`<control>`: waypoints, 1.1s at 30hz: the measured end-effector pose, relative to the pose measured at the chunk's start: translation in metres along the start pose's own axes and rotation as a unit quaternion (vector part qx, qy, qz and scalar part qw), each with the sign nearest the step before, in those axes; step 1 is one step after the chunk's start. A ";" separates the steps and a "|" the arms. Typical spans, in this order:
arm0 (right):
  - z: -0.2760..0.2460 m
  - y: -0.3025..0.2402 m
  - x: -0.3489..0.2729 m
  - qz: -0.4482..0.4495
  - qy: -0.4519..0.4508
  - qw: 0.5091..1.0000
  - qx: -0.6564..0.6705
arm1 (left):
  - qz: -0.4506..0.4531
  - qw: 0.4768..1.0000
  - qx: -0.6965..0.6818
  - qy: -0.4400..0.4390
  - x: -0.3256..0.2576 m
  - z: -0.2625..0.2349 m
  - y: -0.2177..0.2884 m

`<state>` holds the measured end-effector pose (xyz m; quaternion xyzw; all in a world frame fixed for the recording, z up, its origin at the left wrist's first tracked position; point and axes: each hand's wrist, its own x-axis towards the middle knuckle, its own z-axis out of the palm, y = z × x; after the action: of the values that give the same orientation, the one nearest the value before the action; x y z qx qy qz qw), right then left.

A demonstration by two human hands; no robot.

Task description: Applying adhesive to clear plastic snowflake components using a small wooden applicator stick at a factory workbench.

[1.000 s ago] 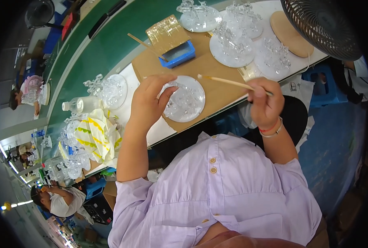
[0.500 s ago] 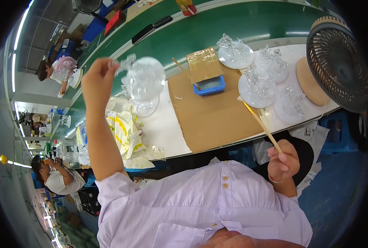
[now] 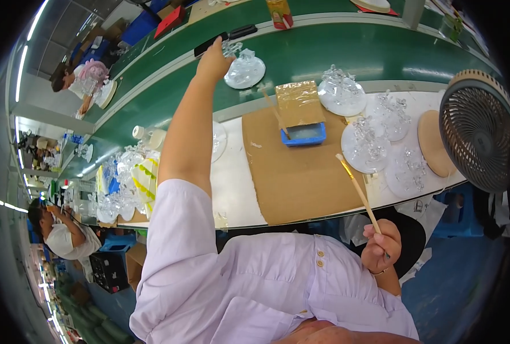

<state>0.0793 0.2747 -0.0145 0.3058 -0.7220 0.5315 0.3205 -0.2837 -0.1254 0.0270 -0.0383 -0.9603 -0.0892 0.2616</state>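
Note:
My left hand [image 3: 213, 62] reaches out over the green belt, index finger stretched and thumb apart. Right beside its fingers, a clear plastic ornament on a round disc [image 3: 245, 73] stands on the belt; whether the fingertips still touch it is hard to see. Low on the right, my right hand [image 3: 382, 246] is closed around a wooden-handled paintbrush [image 3: 359, 192], its bristles pointing up toward the cardboard sheet [image 3: 289, 183]. On that sheet sits a blue tray [image 3: 307, 135] of whitish liquid, partly covered by a taped cardboard piece [image 3: 298, 103], with a stick [image 3: 276, 117] leaning in it.
Several clear ornaments on discs [image 3: 365, 150] stand right of the cardboard, near a tan oval board [image 3: 432, 143] and a dark fan [image 3: 477, 135]. More clear pieces [image 3: 123, 172] and a bottle [image 3: 149, 136] crowd the left. Two people [image 3: 65, 232] work farther left.
My left hand has moved forward and right, carrying the clear ornament from above the white table onto the green belt; its thumb and index finger have parted. My right hand still holds the paintbrush.

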 end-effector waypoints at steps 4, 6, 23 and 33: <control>0.002 0.003 -0.001 -0.020 0.005 1.000 0.005 | 0.031 0.997 -0.043 -0.061 -0.015 -0.063 0.000; 0.004 -0.001 0.000 -0.017 -0.003 1.000 -0.016 | 0.030 0.990 -0.044 -0.130 -0.035 -0.100 0.007; -0.010 -0.034 0.013 -0.150 0.099 0.977 -0.113 | 0.280 0.906 -0.312 -0.057 -0.216 -0.111 0.179; -0.038 -0.038 0.002 -0.154 0.148 0.957 -0.194 | 0.095 0.944 -0.258 -0.180 -0.158 -0.039 0.284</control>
<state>0.1129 0.3019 0.0172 0.2632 -0.7000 0.3647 0.5548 -0.0944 0.1420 0.0228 -0.2106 -0.9273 -0.3007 0.0730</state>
